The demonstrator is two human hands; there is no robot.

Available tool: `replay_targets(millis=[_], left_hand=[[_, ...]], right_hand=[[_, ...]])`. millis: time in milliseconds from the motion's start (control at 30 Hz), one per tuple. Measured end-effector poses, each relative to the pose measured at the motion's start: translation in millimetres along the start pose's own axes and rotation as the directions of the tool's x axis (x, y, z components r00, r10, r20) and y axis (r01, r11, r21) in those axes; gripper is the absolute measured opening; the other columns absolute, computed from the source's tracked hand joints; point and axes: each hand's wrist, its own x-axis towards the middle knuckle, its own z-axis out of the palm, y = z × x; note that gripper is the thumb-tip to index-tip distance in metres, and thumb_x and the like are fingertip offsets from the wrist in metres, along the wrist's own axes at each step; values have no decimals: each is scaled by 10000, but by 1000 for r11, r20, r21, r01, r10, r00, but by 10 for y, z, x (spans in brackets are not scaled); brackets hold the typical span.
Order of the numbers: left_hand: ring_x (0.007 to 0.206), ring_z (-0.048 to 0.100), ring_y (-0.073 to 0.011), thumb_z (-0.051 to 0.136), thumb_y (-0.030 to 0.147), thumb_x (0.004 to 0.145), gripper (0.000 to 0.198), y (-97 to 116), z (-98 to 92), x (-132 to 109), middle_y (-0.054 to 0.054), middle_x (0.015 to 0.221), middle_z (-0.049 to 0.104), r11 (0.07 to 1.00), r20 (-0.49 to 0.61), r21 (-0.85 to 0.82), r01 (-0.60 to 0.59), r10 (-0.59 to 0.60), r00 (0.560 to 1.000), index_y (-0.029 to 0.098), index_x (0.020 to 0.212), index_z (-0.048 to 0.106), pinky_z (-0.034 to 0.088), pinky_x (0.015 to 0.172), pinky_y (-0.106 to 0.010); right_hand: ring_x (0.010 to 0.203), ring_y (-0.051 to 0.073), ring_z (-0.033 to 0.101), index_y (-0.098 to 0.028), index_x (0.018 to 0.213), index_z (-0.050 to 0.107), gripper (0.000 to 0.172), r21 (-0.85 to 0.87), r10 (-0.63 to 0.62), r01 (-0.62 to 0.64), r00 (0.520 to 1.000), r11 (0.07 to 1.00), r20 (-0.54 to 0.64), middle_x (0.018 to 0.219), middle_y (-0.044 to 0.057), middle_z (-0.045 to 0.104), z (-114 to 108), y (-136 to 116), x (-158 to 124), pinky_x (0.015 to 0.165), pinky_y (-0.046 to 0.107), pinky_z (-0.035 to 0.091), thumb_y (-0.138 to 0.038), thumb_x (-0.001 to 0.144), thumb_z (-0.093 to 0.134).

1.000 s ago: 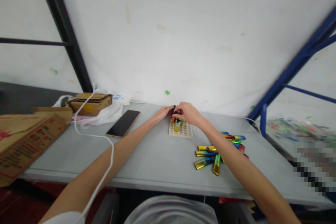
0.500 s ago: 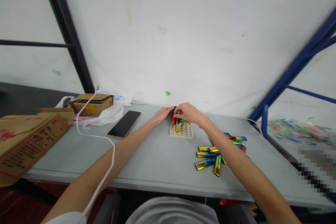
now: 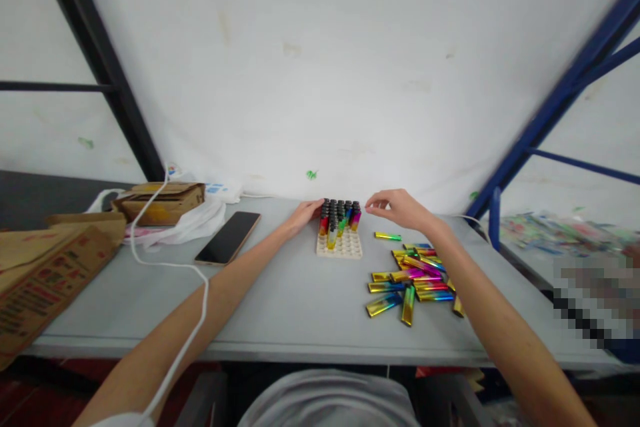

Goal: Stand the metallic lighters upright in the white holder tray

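A white tray with round holes [image 3: 347, 251] sits near the wall. Several shiny coloured lighters with black tops [image 3: 341, 213] stand upright in its back and left part; front holes show bare. My left hand [image 3: 305, 215] rests at the tray's back left corner, its fingertips against the standing lighters. Just right of the tray, my right hand [image 3: 395, 208] hovers with bent fingers apart and nothing seen between them. A loose pile of metallic lighters [image 3: 413, 275] lies on the table to the right, with one single lighter [image 3: 388, 236] lying behind it.
A phone [image 3: 229, 237] lies left of my left forearm. Farther left are an open cardboard box [image 3: 167, 203], a white plastic bag [image 3: 200, 221] and a larger carton [image 3: 55, 273]. A white cable [image 3: 204, 293] crosses over my left forearm. Blue metal framing [image 3: 530, 127] stands at the right.
My right hand has moved off the standing lighters to the right of the tray, and its fingers have opened. My left hand stays at the tray. The view has shifted slightly.
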Motion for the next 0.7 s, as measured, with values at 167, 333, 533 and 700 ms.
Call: replay_targets(millis=[167, 333, 533, 700], left_hand=[[1137, 661, -308, 759, 582, 775, 487, 18, -2, -26, -111, 1060, 785, 1000, -15, 3, 7, -7, 1000, 155, 1006, 780, 458, 1038, -414], [1138, 662, -309, 758, 594, 769, 504, 34, 0, -48, -112, 1058, 785, 1000, -30, 19, 13, -13, 999, 152, 1009, 779, 462, 1036, -415], [1141, 661, -306, 760, 593, 755, 507, 32, -5, -47, -113, 1090, 779, 999, -39, 29, 30, -29, 999, 149, 999, 783, 463, 1032, -399], [1125, 667, -298, 757, 587, 753, 487, 24, -15, -40, -106, 1106, 775, 999, -45, 32, 31, -30, 999, 160, 987, 784, 465, 1029, -394]], right_hand=[[883, 228, 697, -189, 1005, 778, 284, -6, 123, -123, 988, 992, 91, 1012, 92, 766, 59, 580, -557, 831, 331, 524, -405, 913, 619], [1001, 282, 675, -168, 1030, 768, 282, -66, 177, -170, 977, 983, 118, 1088, 125, 746, 347, 807, -639, 956, 399, 494, -359, 845, 674], [862, 239, 678, -171, 1011, 672, 257, 57, 208, -218, 967, 974, 148, 964, 117, 742, 405, 762, -600, 813, 352, 513, -394, 890, 634], [602, 145, 561, -182, 1034, 623, 417, 456, 245, -220, 970, 862, 5, 740, 8, 662, 314, 633, -489, 614, 288, 459, -547, 842, 685]])
